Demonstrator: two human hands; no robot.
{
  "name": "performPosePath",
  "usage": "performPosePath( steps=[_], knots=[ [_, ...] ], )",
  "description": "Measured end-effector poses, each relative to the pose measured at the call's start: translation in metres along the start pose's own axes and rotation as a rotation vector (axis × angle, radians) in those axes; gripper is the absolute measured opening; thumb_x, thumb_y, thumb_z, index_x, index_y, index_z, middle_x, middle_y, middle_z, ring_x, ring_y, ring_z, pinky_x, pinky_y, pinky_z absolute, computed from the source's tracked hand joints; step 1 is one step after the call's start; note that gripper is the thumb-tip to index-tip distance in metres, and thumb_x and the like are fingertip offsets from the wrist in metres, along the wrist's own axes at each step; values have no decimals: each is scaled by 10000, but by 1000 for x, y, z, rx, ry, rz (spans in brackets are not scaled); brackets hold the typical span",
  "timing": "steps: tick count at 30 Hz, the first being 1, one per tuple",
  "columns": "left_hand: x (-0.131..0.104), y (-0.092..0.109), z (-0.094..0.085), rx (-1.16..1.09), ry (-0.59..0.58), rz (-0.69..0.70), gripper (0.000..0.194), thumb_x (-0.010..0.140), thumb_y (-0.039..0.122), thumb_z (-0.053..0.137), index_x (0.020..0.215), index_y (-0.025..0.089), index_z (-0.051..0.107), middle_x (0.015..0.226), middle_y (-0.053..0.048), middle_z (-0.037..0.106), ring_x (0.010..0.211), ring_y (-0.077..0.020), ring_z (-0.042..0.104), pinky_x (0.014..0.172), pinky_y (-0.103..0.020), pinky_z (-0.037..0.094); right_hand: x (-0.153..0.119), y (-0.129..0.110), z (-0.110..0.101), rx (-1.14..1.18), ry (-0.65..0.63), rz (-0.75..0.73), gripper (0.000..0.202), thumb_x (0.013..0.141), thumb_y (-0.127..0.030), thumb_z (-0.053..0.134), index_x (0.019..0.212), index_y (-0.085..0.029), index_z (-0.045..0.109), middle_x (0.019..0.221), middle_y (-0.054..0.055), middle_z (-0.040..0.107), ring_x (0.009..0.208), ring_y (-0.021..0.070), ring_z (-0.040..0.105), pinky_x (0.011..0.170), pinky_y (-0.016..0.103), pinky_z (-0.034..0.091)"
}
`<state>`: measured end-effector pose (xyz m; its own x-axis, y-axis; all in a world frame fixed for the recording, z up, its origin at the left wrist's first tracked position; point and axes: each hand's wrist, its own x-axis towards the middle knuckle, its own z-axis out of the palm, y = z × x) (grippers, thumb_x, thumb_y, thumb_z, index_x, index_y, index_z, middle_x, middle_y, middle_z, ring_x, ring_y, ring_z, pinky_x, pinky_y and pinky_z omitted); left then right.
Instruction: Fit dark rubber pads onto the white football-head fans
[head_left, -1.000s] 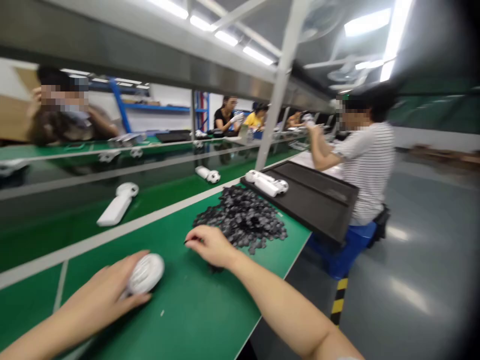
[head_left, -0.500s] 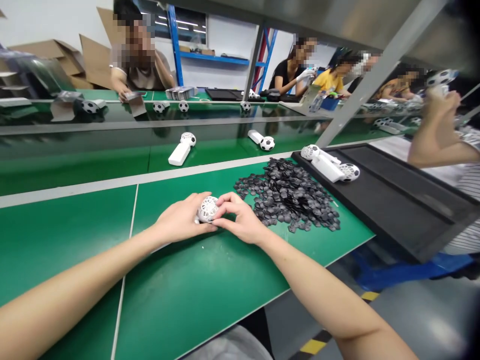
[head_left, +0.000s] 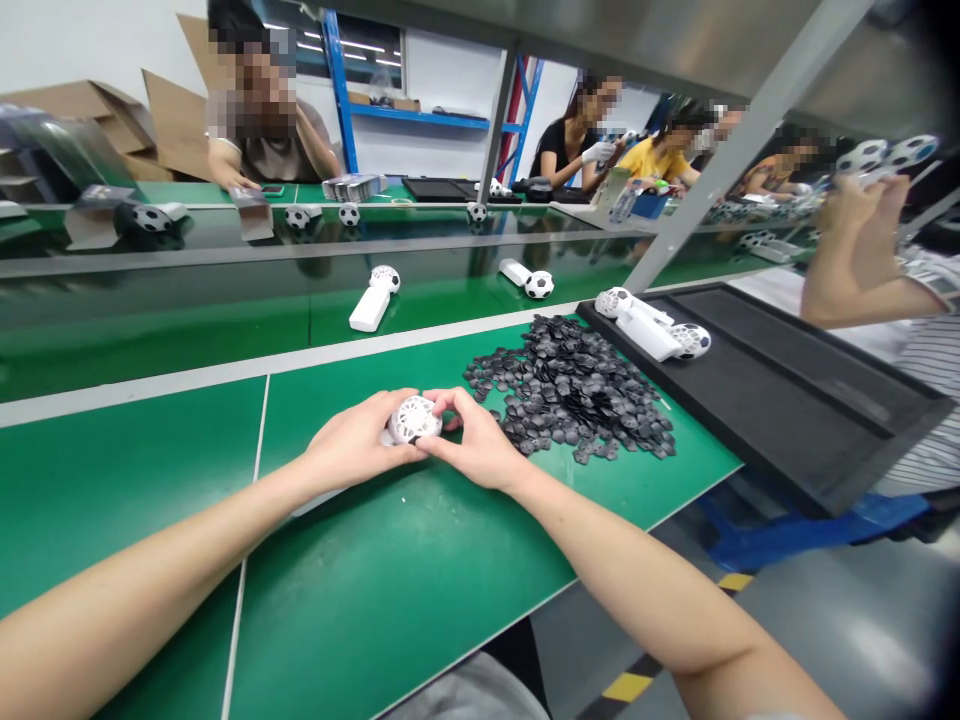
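A white openwork ball (head_left: 415, 419) is held just above the green table (head_left: 330, 590). My left hand (head_left: 360, 435) is closed round its left side, and a white handle shows partly under that hand. The fingers and thumb of my right hand (head_left: 472, 440) are pressed against the ball's right side. Whether a small piece is between those fingertips is hidden. Just right of my right hand lies a wide pile of small black pieces (head_left: 577, 385).
A black tray (head_left: 810, 380) at the right holds white handles with balls (head_left: 691, 341). Beyond the table edge, a green conveyor carries a white handled ball (head_left: 371, 305) and a soccer-patterned one (head_left: 539, 285). A slanted metal post (head_left: 712, 180) stands behind the tray. Several people sit around.
My right fingers have shifted slightly round the ball, and more of its white lattice shows. The handled balls on the conveyor have moved slightly right relative to the table.
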<state>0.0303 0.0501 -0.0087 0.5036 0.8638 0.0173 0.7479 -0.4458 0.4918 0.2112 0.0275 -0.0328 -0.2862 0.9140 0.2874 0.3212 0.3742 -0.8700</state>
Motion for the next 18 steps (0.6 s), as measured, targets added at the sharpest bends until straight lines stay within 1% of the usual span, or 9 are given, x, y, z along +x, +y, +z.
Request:
performPosePath(
  steps=[3,5,7,9,10,11,13,15,18],
  knots=[
    [1,-1,0,1,5,-5,633,686,574,573,1222,270,429,1225,-45,517,1055,-266,522,860,-370,435,3,0,-2,-10,12,12,268,676,-244,647,854,-195,454,1104,63,558,979,170,532,747,293,442],
    [1,-2,0,10,0,-11,658,680,585,569,1237,271,413,1242,-46,504,1078,-268,508,872,-372,430,8,5,-12,14,45,28,206,711,-282,622,824,-186,480,1007,50,592,897,154,555,720,280,445],
    [1,-2,0,37,-11,-31,695,672,561,581,1267,271,369,1273,-43,479,1105,-268,490,878,-374,430,14,13,-27,-24,158,51,140,764,-305,566,783,-178,509,889,34,606,792,134,559,702,272,442],
    [1,-2,0,73,-24,-63,682,669,486,590,1268,269,349,1260,-36,492,1079,-267,509,846,-372,449,18,22,-40,-171,278,58,109,788,-275,537,748,-174,548,807,21,601,737,125,542,713,274,431],
    [1,-1,-1,89,-26,-76,658,667,443,585,1257,265,353,1236,-34,511,1048,-265,529,820,-367,460,19,26,-45,-267,293,57,91,781,-252,547,736,-176,571,786,17,599,732,126,533,722,277,424],
    [1,-1,-1,101,-23,-82,629,668,404,571,1243,259,362,1214,-32,527,1019,-263,545,798,-359,467,19,29,-48,-359,277,62,75,767,-236,568,725,-179,593,771,14,600,733,130,525,731,281,417],
    [0,0,-1,120,-11,-66,588,674,354,535,1230,244,379,1200,-34,538,999,-259,556,788,-346,468,19,31,-49,-504,190,77,60,744,-242,612,725,-190,635,768,19,603,764,145,516,747,289,405],
    [0,-2,-2,155,-16,-10,597,678,321,511,1253,236,375,1240,-37,515,1033,-259,540,830,-345,448,17,30,-44,-607,112,90,90,740,-278,632,768,-200,667,807,33,610,820,165,508,765,299,398],
    [2,-6,-7,197,-90,85,628,680,259,483,1295,272,356,1260,-23,497,1052,-249,526,855,-335,426,15,25,-37,-731,41,90,140,764,-282,616,863,-207,682,887,49,617,890,188,487,783,303,393]
  ],
)
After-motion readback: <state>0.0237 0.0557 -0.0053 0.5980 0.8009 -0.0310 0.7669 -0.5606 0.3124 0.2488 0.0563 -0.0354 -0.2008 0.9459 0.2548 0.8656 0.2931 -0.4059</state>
